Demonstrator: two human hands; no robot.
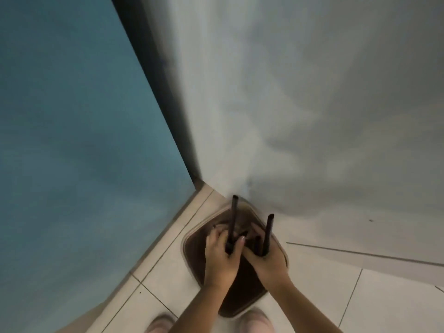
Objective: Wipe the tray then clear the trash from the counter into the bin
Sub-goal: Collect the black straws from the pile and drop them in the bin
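Gripping two black straws (232, 222), the left hand (222, 255) had its fingers (240, 242) curled shut around their lower ends, and the straws rose from the fist almost upright, their long axis leaning slightly away from the person, open tips uppermost. Beside it and touching it, the right hand (266, 257) closed likewise on two more black straws (267, 234); the longer one stood up out of the knuckles, tilted a little to the right, while the shorter one barely cleared the fingers. Each straw looked like a thick, dark, matte tube with a hollow mouth at the top. Something pale seemed to be bunched between the two hands, but the blur made it impossible to tell what it was.

Both fists hung over the open mouth of the bin (192, 239), a brown container with rounded corners and a lighter rim, standing on the white tiled floor (360, 296) in the corner where a teal wall (72, 116) met a grey wall (312, 92). Below the forearms, two pale shoes (254, 320) showed at the frame's bottom edge, just beside the bin's near corner.
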